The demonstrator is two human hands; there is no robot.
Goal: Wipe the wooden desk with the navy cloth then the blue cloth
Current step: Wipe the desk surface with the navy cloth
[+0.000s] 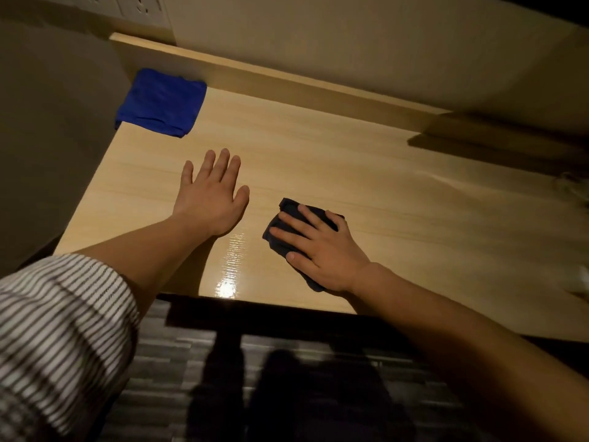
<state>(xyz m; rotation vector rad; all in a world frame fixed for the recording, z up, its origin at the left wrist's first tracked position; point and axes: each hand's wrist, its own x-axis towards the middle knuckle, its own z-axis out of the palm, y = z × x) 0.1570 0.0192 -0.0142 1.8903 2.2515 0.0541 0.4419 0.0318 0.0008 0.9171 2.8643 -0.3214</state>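
The right hand (322,247) lies flat, fingers spread, pressing a crumpled navy cloth (280,237) onto the pale wooden desk (350,161); it pins the cloth under the palm rather than gripping it, and dark fabric shows past the fingertips at about ten o'clock and behind the wrist. The left hand (212,194) rests open and empty, palm down on the desk just beside it, fingers pointing to about twelve o'clock. From that left hand the folded bright blue cloth (161,102) lies at roughly eleven o'clock, in the desk's far left corner against the raised back ledge (287,81), its long side running roughly left to right. The left hand is plainly the nearer to it; the right hand is well apart from it. I judge the navy wiping to be under way, with the blue cloth untouched. The desk is glossy, with a lamp glare near its front edge, and mostly bare; a cream wall stands behind, a striped sleeve (60,330) and dark floor below.
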